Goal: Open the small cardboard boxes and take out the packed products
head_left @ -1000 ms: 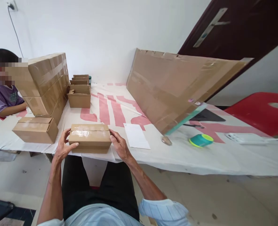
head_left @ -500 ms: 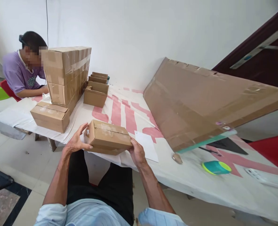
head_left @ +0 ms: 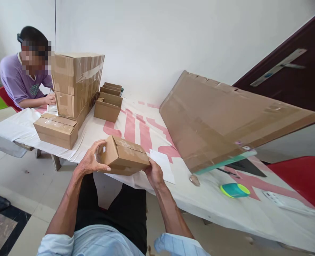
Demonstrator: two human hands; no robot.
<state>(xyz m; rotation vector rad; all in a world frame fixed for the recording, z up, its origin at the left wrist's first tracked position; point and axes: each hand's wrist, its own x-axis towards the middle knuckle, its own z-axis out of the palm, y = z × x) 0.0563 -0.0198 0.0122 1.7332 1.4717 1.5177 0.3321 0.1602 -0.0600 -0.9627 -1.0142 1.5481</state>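
Observation:
A closed brown cardboard box point(head_left: 129, 156) with clear tape along its top seam is between my hands, at the near edge of the table. My left hand point(head_left: 92, 160) grips its left end, thumb along the lower front and fingers over the upper edge. My right hand point(head_left: 154, 172) clasps the right end, with its fingers partly hidden behind the box. The box is turned so its left end, with a small white mark, shows. A white sheet of paper point(head_left: 162, 165) lies on the table just beyond my right hand.
Stacked taped boxes point(head_left: 77, 81) rise at the left, with a single closed box point(head_left: 56, 129) before them. Open boxes point(head_left: 108, 106) stand behind. A large cardboard panel point(head_left: 226, 121) leans at right, near a teal tape roll point(head_left: 234, 190). A person point(head_left: 26, 78) sits at far left.
The box has turned in my hands, so more of its left end shows. My left hand has shifted slightly right along with it. The view has swung a little to the right.

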